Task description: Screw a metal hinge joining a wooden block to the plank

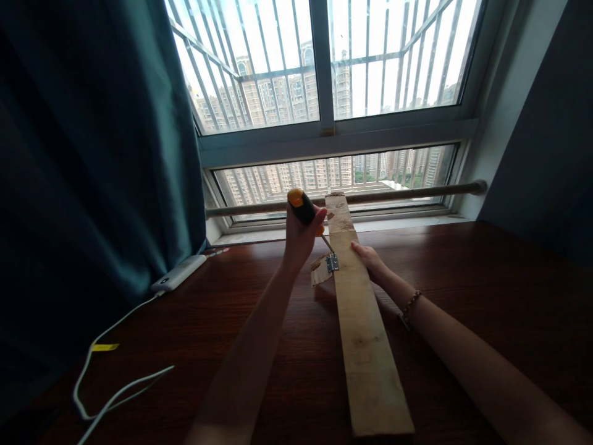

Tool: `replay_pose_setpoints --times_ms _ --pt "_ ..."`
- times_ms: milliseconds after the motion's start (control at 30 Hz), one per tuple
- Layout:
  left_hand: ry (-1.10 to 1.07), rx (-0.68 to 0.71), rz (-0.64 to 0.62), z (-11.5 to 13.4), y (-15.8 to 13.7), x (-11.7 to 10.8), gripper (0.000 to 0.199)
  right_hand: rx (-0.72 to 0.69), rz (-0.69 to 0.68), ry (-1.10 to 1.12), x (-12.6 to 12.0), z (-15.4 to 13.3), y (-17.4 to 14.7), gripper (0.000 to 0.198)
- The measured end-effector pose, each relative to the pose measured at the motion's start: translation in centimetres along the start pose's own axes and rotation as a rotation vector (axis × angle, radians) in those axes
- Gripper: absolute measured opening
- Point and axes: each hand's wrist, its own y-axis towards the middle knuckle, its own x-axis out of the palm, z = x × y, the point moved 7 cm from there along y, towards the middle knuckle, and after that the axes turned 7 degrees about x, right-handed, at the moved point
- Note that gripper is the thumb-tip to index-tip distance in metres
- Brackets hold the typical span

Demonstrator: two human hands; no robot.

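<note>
A long wooden board lies lengthwise away from me on the dark table. My left hand is wrapped round the yellow and black handle of a screwdriver, whose shaft slants down to a small metal hinge. That hinge sits on the board's left edge and also overlaps a short scrap of wood. From the right side, my right hand grips the board's edge, thumb on top; its other fingers are hidden. Whether the tip sits in a screw is too small to tell.
A white power strip with a white cable lies on the left of the reddish-brown table. A dark curtain hangs at left. Beyond the table, a horizontal rail crosses in front of the barred window.
</note>
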Motion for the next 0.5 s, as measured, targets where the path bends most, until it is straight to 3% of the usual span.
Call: replay_pose_setpoints --times_ms 500 --pt "0.039 -0.009 -0.010 0.26 0.15 0.11 0.029 0.001 0.023 0.021 0.19 -0.23 -0.35 0.033"
